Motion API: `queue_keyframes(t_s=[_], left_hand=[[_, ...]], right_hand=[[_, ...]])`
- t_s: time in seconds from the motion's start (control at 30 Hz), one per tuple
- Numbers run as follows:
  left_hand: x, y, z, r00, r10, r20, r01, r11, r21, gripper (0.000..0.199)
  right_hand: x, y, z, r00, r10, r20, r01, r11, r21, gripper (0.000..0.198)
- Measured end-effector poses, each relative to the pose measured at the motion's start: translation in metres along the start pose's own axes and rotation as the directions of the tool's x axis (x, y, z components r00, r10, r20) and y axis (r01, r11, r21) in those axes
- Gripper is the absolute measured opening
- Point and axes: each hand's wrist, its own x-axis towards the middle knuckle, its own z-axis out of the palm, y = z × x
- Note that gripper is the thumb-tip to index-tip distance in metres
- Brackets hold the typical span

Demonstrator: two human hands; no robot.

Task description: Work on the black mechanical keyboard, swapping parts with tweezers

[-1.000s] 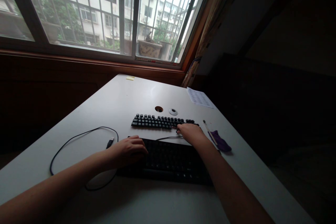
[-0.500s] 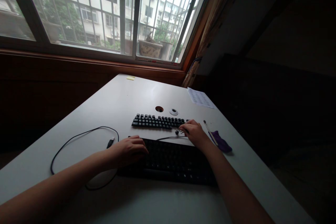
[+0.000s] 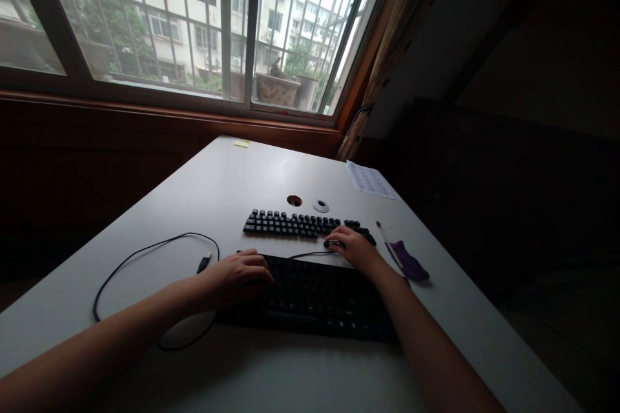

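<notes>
A black keyboard (image 3: pixel 314 297) lies across the white table in front of me, its surface too dark to make out in detail. My left hand (image 3: pixel 245 273) rests over its left part, fingers bent down onto it. Beyond it, black keycaps (image 3: pixel 285 224) sit in rows like a second keyboard. My right hand (image 3: pixel 352 245) is just in front of these rows, at their right part. Its thumb and fingers are pinched around a small black keycap (image 3: pixel 328 243), with a metallic glint beside it. The fingers partly hide it.
A black cable (image 3: pixel 140 249) loops on the left, ending in a USB plug (image 3: pixel 205 262). On the right are a purple cloth (image 3: pixel 411 264) and a thin brush-like stick (image 3: pixel 387 243). Farther back lie a round cover (image 3: pixel 320 206), a cable hole (image 3: pixel 294 201) and printed paper (image 3: pixel 371 179).
My right hand has moved slightly left and down, closing over the small keycap that lay uncovered before. More of the right-hand key rows now shows. My left hand has stayed put.
</notes>
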Motion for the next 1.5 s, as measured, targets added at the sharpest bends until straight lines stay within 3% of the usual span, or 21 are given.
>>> queue_keyframes(t_s=[0.5,1.5], left_hand=[[0.000,0.002,-0.001,1.000,0.004,0.001,-0.004,1.000,0.010,0.016],[-0.001,-0.002,0.001,0.998,-0.036,0.045,0.036,0.999,0.011,0.017]], right_hand=[[0.007,-0.009,0.000,0.998,0.044,0.053,-0.045,0.999,0.023,0.015],[0.007,-0.019,-0.002,0.976,0.219,-0.015,-0.218,0.973,0.076,0.012]])
